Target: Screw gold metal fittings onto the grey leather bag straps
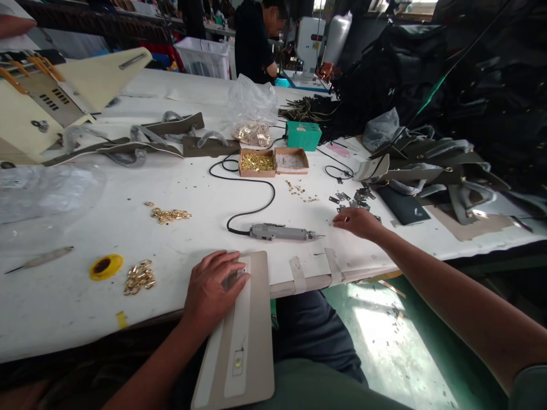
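My left hand [213,287] lies on a beige bag panel [258,341] that juts over the table's front edge towards my lap. Its fingers are spread across the panel's pale strip, near a small hole. Lower on that strip sits a small metal plate [238,363] with a round yellowish middle. At the right, my right hand [359,222] touches the tabletop with its fingertips pinched together; what is between them is too small to make out. Just beyond it lie several dark metal plates [361,196]. A grey electric screwdriver [280,232] rests between the hands, its bit pointing right.
Gold screws fill a cardboard box [257,164]; a black cord runs nearby. Gold clasps [140,277], yellow tape [106,266] and an awl [43,259] lie left. Bag pieces with handles [419,165] are piled right. A person [254,42] works behind the table.
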### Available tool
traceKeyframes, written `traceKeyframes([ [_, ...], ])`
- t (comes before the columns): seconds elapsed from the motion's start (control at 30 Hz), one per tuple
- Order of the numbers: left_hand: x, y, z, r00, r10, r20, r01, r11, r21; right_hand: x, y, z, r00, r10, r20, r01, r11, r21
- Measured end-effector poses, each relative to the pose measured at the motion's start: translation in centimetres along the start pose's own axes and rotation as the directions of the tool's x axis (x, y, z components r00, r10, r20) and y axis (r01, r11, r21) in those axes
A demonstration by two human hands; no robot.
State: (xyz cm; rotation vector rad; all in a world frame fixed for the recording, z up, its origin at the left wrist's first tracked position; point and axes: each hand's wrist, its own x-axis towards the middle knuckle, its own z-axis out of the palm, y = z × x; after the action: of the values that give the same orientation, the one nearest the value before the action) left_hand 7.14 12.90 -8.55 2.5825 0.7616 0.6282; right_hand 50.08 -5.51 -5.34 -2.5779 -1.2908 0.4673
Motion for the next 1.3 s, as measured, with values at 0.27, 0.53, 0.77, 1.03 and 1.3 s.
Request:
traceKeyframes([
  [0.27, 0.0, 0.0, 0.0, 1.000, -0.004, 0.005, 0.004, 1.000, 0.001, 2.1, -1.2, -0.6, 0.992, 0.059, 0.111, -0.054, 0.997, -0.048],
  [0.53, -0.2, 0.0, -0.1, 1.000, -0.027, 0.013, 0.027, 1.000, -0.005, 4.6, -1.8, -1.4, 0.994, 0.049, 0.094, -0.062, 0.988, 0.142],
  [0.77, -0.1, 0.1, -0.2, 1.000, -0.026, 0.010, 0.026, 1.000, -0.012, 9.9, -2.5, -0.5, 0.988, 0.131, -0.075, -0.106, 0.954, 0.280],
  [1.03, -0.1, 0.1, -0.3, 1.000, -0.012, 0.004, 0.012, 1.000, 0.001, 11.8, -3.3, 0.7, 0.987, 0.145, -0.073, -0.122, 0.960, 0.251],
  [1.3, -0.1, 0.1, -0.2, 1.000, -0.013, 0.010, 0.013, 1.000, 0.008, 12.3, -3.8, 0.8, 0.974, 0.209, -0.082, -0.194, 0.967, 0.164],
])
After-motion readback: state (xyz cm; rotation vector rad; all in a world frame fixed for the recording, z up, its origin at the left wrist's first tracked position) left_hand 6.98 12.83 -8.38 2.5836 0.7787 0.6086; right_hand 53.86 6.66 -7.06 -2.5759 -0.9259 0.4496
